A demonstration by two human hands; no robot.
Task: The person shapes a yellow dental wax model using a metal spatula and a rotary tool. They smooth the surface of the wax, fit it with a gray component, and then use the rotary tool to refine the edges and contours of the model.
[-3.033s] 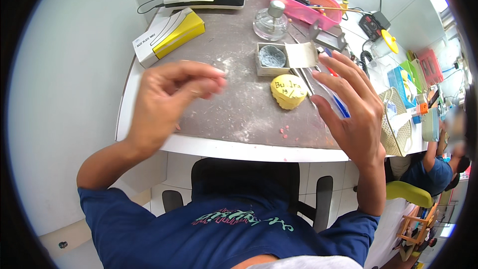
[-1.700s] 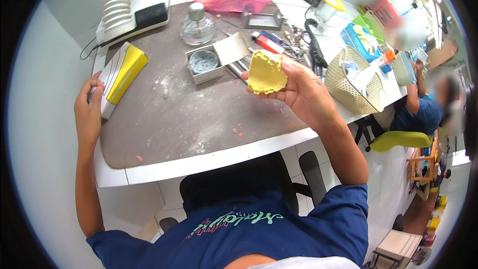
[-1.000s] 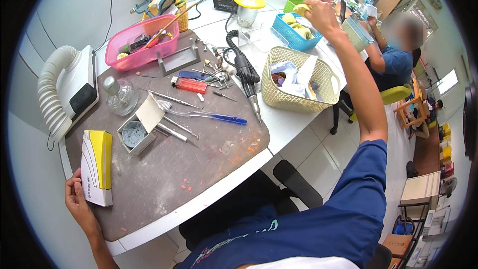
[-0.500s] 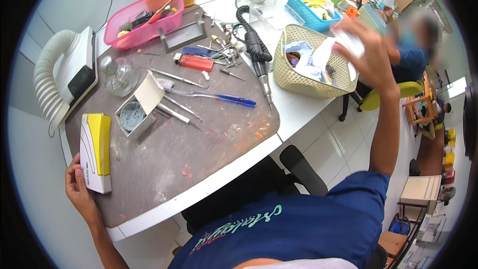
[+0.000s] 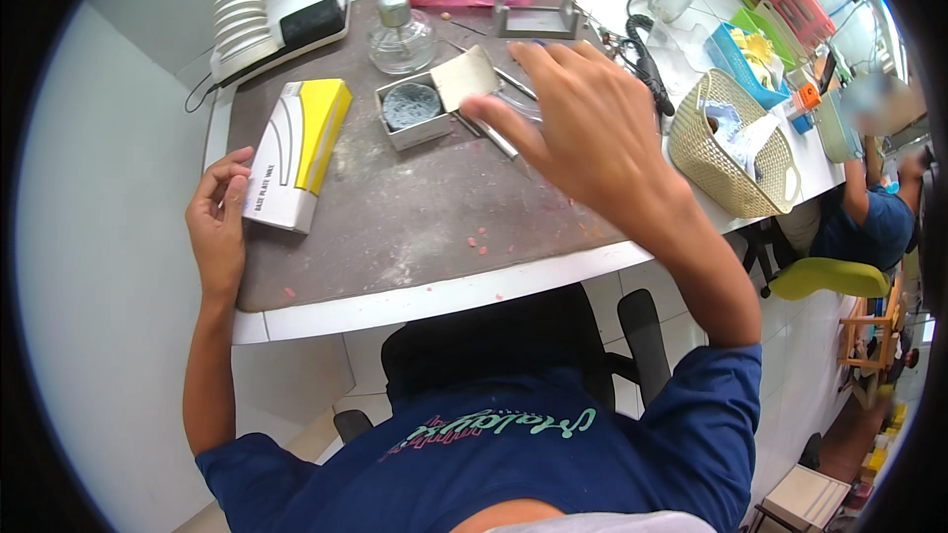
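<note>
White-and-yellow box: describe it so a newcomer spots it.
On the white table, find the dark mat, then its left side, nearer than the ribbed hose. There lies the white-and-yellow box, the person's left hand at its edge. Unlike the small open box to its right, it is long, with a bright yellow side.

The wide fisheye view looks steeply down and forward from the wearer's head, close above the white, grey-brown-matted tabletop; its near edge bows across mid-picture, the wearer's navy-blue, short-sleeved shirt below.
</note>
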